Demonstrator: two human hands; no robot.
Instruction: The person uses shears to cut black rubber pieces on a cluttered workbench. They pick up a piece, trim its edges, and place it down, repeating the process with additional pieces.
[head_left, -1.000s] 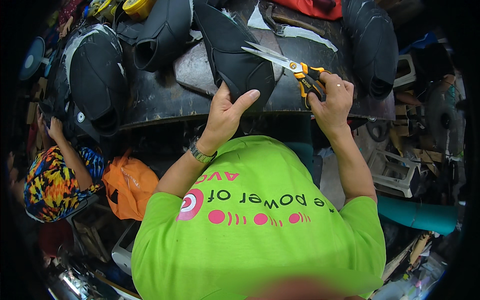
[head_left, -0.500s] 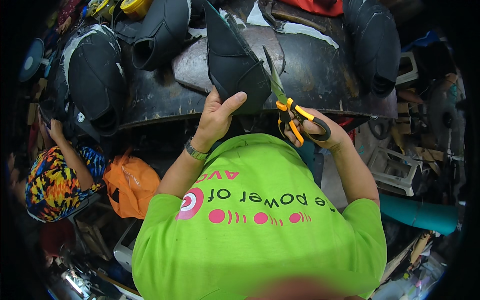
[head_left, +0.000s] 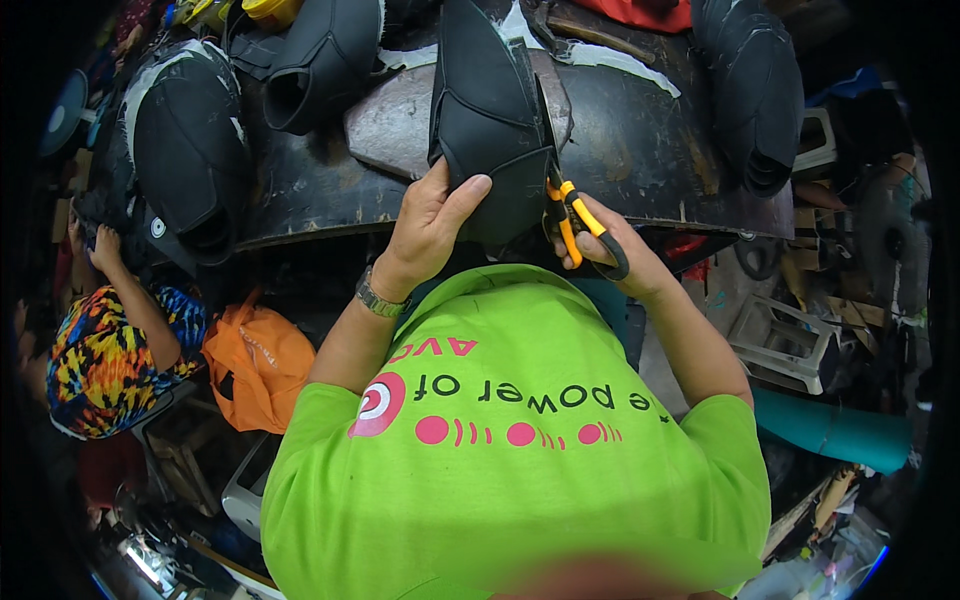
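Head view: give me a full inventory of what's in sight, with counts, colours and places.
Worktable: 1, dark, upper half
Held black piece: 1, black, top centre
Scissors: 1, orange-and-black handles, at the held black piece's right edge
Other black pieces: at least 3, black, worktable's left and right
Slab: 1, greyish, on the worktable
White scraps: several, white, worktable's far part
Red item: 1, red, top edge
Yellow tub: at least 1, yellow, top left
Orange bag: 1, orange, left
Pale stool: at least 1, pale, right
Teal roll: 1, teal, right
Co-worker: 1, multicoloured clothing, far left
Shirt: 1, green, lower centre
Watch: 1, metallic, left wrist
Left hand: 1, bare, gripping the held black piece
Right hand: 1, bare, on the scissors' handles
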